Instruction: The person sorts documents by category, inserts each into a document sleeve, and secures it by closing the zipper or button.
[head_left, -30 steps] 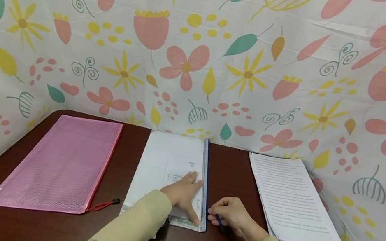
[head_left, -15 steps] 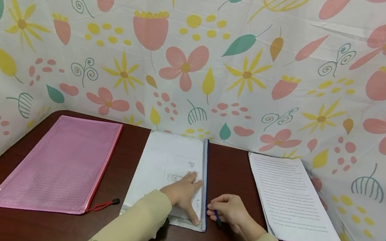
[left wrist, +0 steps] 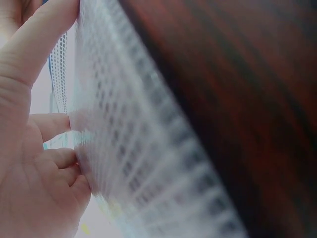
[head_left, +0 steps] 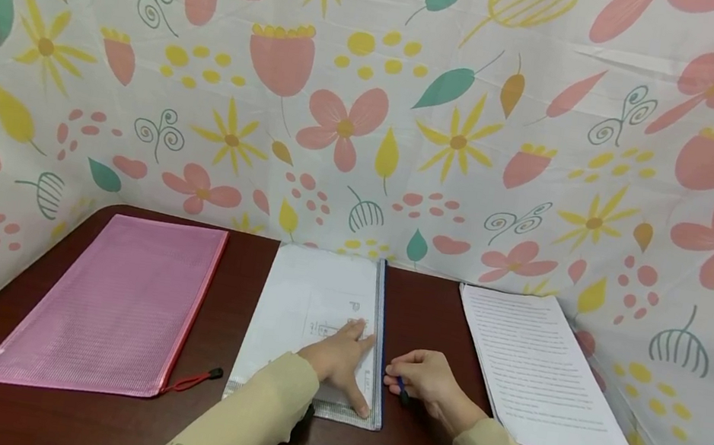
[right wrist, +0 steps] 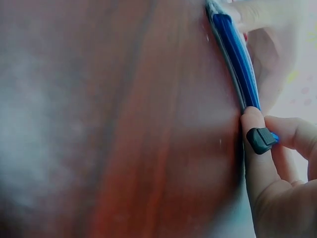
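A white mesh zip pouch (head_left: 313, 285) with a sheet of paper inside lies flat on the middle of the dark wooden table (head_left: 426, 317). A blue zipper (head_left: 382, 318) runs along its right edge. My left hand (head_left: 347, 356) lies flat on the pouch's near right part, fingers straight, pressing it down. In the left wrist view the left hand (left wrist: 34, 158) rests against the white mesh (left wrist: 138, 148). My right hand (head_left: 396, 381) pinches the zipper's pull tab (head_left: 400, 389) beside the pouch's right edge. The right wrist view shows the black tab (right wrist: 261, 140) between my fingertips at the blue zipper (right wrist: 237, 54).
A pink mesh pouch (head_left: 117, 294) with a red pull cord (head_left: 191, 381) lies on the table's left side. A stack of printed paper (head_left: 536, 365) sits at the right. Flowered cloth (head_left: 375, 102) walls in the table at the back and both sides.
My right hand has slid a little away from me along the zipper, taking the pull tab with it. The left hand has stayed flat on the pouch.
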{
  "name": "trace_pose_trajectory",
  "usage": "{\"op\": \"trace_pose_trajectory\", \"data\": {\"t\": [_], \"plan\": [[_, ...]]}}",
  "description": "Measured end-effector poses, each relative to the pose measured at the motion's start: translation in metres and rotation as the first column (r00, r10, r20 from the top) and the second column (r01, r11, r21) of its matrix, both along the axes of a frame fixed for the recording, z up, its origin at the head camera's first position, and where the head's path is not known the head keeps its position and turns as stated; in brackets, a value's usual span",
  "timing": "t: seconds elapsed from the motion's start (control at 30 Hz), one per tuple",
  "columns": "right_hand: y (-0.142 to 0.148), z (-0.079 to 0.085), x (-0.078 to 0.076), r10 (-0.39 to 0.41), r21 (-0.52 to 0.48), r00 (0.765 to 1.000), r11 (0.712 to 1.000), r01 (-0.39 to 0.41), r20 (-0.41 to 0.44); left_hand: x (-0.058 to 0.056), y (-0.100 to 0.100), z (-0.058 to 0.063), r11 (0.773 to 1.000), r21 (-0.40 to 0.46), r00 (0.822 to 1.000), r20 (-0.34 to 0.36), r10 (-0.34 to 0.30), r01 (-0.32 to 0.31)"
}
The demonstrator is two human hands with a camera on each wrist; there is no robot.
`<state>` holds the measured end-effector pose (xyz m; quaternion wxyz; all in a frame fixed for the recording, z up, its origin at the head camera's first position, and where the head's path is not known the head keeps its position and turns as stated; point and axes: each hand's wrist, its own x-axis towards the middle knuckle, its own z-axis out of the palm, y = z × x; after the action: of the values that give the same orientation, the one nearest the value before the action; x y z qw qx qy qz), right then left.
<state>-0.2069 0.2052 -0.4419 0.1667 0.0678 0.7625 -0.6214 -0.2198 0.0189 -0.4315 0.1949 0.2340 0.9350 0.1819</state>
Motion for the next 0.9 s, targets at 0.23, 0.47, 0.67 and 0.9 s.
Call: {"op": "trace_pose_trajectory", "data": {"t": [0.23, 0.47, 0.67, 0.9], "plan": [[-0.002, -0.002, -0.010, -0.042, 0.014, 0.999, 0.999, 0.042, -0.004, 0.000, 0.000, 0.000, 1.000, -0.002, 1.000, -0.001, -0.004, 0.004], [-0.003, -0.002, -0.020, -0.048, 0.037, 0.999, 0.998, 0.048, -0.017, -0.001, -0.001, 0.000, 1.000, -0.003, 1.000, -0.001, -0.007, 0.007], [-0.003, -0.004, -0.028, -0.052, 0.060, 0.999, 0.997, 0.053, -0.009, -0.001, -0.001, 0.000, 1.000, -0.008, 1.000, -0.003, -0.011, 0.011], [-0.006, -0.001, -0.036, -0.076, 0.077, 0.997, 0.994, 0.078, -0.020, 0.000, -0.001, 0.000, 1.000, -0.015, 1.000, -0.009, -0.014, 0.014]]}}
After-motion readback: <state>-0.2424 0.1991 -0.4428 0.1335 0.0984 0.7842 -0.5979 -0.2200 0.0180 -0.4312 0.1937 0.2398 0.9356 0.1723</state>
